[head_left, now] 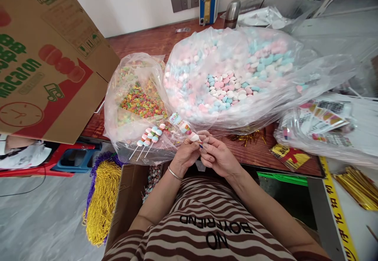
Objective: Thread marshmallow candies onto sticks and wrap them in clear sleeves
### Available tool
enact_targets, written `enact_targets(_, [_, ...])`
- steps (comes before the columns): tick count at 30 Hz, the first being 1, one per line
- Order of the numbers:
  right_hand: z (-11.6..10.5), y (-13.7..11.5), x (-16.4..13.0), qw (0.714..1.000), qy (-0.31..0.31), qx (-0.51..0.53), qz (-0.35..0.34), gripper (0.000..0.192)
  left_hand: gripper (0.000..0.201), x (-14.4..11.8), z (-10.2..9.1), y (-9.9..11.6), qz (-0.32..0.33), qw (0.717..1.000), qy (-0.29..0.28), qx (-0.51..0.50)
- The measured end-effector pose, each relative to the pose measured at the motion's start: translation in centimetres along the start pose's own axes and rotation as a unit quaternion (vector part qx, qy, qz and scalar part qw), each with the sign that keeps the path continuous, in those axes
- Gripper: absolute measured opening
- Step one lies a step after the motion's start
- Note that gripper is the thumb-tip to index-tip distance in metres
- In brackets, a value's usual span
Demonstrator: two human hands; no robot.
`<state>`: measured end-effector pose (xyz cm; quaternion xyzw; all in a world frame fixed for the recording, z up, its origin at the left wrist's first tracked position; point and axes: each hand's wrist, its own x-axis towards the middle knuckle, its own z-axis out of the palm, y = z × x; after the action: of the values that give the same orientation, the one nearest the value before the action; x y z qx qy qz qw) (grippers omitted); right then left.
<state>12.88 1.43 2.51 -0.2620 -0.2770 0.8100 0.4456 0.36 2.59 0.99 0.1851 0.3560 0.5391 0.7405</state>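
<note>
A marshmallow skewer in a clear printed wrapper (184,127) points up and to the left from between my hands. My left hand (188,153), with a bangle at the wrist, is closed around its lower end. My right hand (217,156) meets it there, thumb and fingers pinched together at the base of the wrapper. A small dark blue bit shows between the fingertips, too small to name. Just left of my hands, several unwrapped candy skewers (149,136) with white sticks lie on a clear bag of colourful ring candies (143,103).
A big open bag of pastel marshmallows (227,87) fills the table (141,40) ahead. Printed plastic wrappers (319,123) and a gold packet (289,156) lie right, gold twist ties (358,186) beyond. A cardboard box (73,28) stands left; yellow bead strands (103,202) hang below.
</note>
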Motion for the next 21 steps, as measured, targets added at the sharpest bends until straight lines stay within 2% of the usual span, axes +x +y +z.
enact_targets(2, [0.0, 0.2, 0.1, 1.0, 0.01, 0.004, 0.012, 0.032, 0.039, 0.0, 0.1, -0.1, 0.022, 1.0, 0.009, 0.003])
enact_targets(4, [0.0, 0.7, 0.2, 0.996, 0.048, -0.06, -0.044, 0.029, 0.032, 0.1, 0.4, -0.2, 0.035, 0.999, 0.032, 0.01])
enact_targets(5, [-0.1, 0.9, 0.1, 0.986, 0.076, -0.118, -0.09, 0.027, 0.03, 0.1, 0.6, -0.3, 0.036, 0.998, 0.044, 0.013])
enact_targets(7, [-0.1, 1.2, -0.1, 0.944, 0.135, -0.242, -0.18, 0.025, 0.031, 0.1, 0.9, -0.3, 0.045, 0.997, 0.065, 0.015])
enact_targets(8, [0.0, 1.3, -0.2, 0.925, 0.148, -0.283, -0.204, 0.025, 0.032, 0.0, 0.9, -0.2, 0.055, 0.996, 0.073, 0.017])
enact_targets(9, [0.1, 1.4, -0.4, 0.922, 0.144, -0.293, -0.207, 0.026, 0.033, -0.1, 0.9, -0.2, 0.063, 0.995, 0.075, 0.02])
enact_targets(11, [0.3, 1.4, -0.6, 0.959, 0.093, -0.217, -0.156, 0.03, 0.034, -0.3, 0.7, -0.2, 0.059, 0.996, 0.053, 0.036])
enact_targets(13, [0.3, 1.5, -0.8, 0.994, 0.021, -0.074, -0.075, 0.034, 0.037, -0.4, 0.4, -0.4, 0.033, 0.998, 0.003, 0.049])
enact_targets(15, [-0.2, 1.5, -1.0, 0.999, -0.027, 0.03, -0.022, 0.039, 0.039, -0.4, 0.2, -0.6, 0.003, 0.997, -0.051, 0.065])
enact_targets(16, [-0.6, 1.4, -1.2, 0.998, -0.04, 0.042, -0.011, 0.041, 0.037, -0.4, 0.3, -0.7, -0.005, 0.995, -0.071, 0.077])
enact_targets(17, [-1.2, 1.3, -1.5, 0.999, -0.044, 0.022, -0.011, 0.042, 0.035, -0.3, 0.4, -0.7, -0.004, 0.992, -0.084, 0.091])
enact_targets(19, [-2.7, 0.8, -2.5, 0.992, -0.005, -0.116, -0.048, 0.04, 0.03, -0.2, 0.7, -0.5, 0.026, 0.989, -0.086, 0.119])
enact_targets(20, [-3.7, 0.4, -3.1, 0.971, 0.042, -0.219, -0.082, 0.036, 0.03, -0.2, 0.8, -0.3, 0.052, 0.987, -0.074, 0.132])
enact_targets(21, [-4.7, -0.1, -3.8, 0.931, 0.105, -0.328, -0.12, 0.032, 0.03, -0.1, 0.9, 0.0, 0.079, 0.985, -0.059, 0.144])
